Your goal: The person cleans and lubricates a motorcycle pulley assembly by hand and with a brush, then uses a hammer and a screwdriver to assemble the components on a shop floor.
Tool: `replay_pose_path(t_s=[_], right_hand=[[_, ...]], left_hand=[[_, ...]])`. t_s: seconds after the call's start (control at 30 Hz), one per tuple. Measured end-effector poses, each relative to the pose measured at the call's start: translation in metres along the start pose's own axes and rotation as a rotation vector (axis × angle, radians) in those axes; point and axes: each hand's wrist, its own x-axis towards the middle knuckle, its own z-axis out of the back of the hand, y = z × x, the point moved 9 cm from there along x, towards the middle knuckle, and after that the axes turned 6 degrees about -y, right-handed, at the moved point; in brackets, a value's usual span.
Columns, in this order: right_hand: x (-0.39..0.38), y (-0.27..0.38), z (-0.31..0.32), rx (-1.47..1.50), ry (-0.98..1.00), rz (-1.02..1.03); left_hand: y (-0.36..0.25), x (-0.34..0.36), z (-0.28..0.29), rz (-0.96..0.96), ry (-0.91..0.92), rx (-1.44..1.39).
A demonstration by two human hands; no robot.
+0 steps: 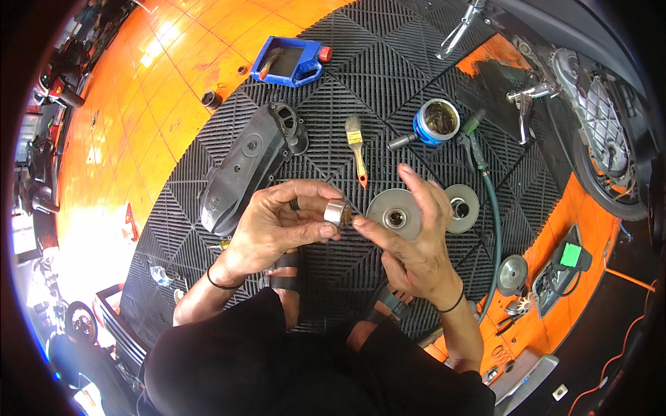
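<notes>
My left hand (274, 225) pinches a short metal sleeve (336, 211) between thumb and fingers, held sideways above the mat. Brown grease shows at its right end. My right hand (423, 256) has its index fingertip against that greasy end, while the other fingers stretch up and apart and grip nothing. Partly behind the right hand lies a round metal pulley disc (383, 208) with a hub in its middle. A second pulley disc (470, 202) rests to its right, partly covered by my fingers.
On the black ribbed mat (326, 76) are a long dark engine cover (243, 163), a paintbrush (355, 142), an opened blue tub of grease (438, 121), a green air gun with hose (477, 149) and a cut blue jug (288, 62). A scooter wheel (590, 166) stands right.
</notes>
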Motion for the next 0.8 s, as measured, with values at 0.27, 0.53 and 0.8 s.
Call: replay_pose_path(t_s=[0.27,0.53,0.8], right_hand=[[0.0,0.0,-0.01,-0.124,0.095,0.183],[-0.003,0.002,-0.015,-0.165,0.143,0.201],[-0.004,-0.001,-0.027,-0.02,0.155,0.078]], left_hand=[[0.01,-0.001,-0.005,0.083,0.098,-0.051],[0.008,0.0,-0.009,0.075,0.131,0.048],[0.014,0.003,0.001,0.013,0.068,-0.085]])
